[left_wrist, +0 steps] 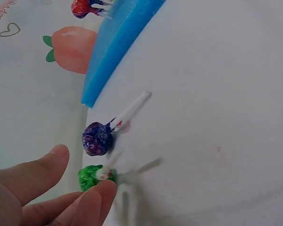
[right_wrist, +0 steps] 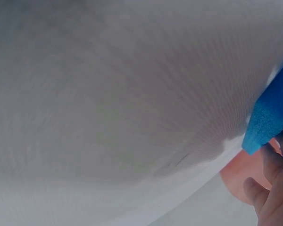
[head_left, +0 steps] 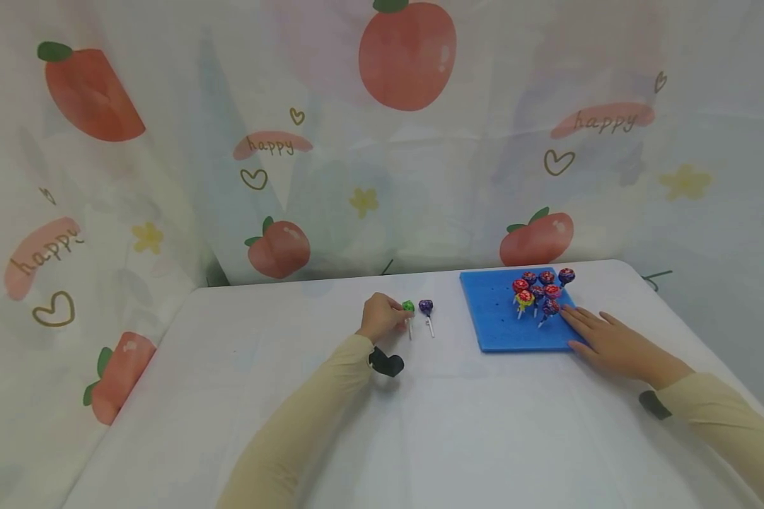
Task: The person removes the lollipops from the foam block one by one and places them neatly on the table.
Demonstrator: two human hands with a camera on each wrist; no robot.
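My left hand [head_left: 382,318] is at a green-wrapped lollipop [left_wrist: 88,178] on the white table. In the left wrist view its thumb is apart from the fingers, and the fingertips [left_wrist: 108,188] overlap the base of the candy. Beside it lies a purple-wrapped lollipop [head_left: 426,307] with a white stick. My right hand [head_left: 617,348], fingers extended, rests at the right edge of a blue foam board [head_left: 493,325]. Several lollipops [head_left: 525,299] in red, yellow and dark wrappers stand on their sticks in the board's right half.
A white cloth covers the table [head_left: 484,431]. Behind it hangs a printed curtain [head_left: 420,177] with peaches and hearts. Small dark holes dot the board's left part. A dark band sits at each wrist.
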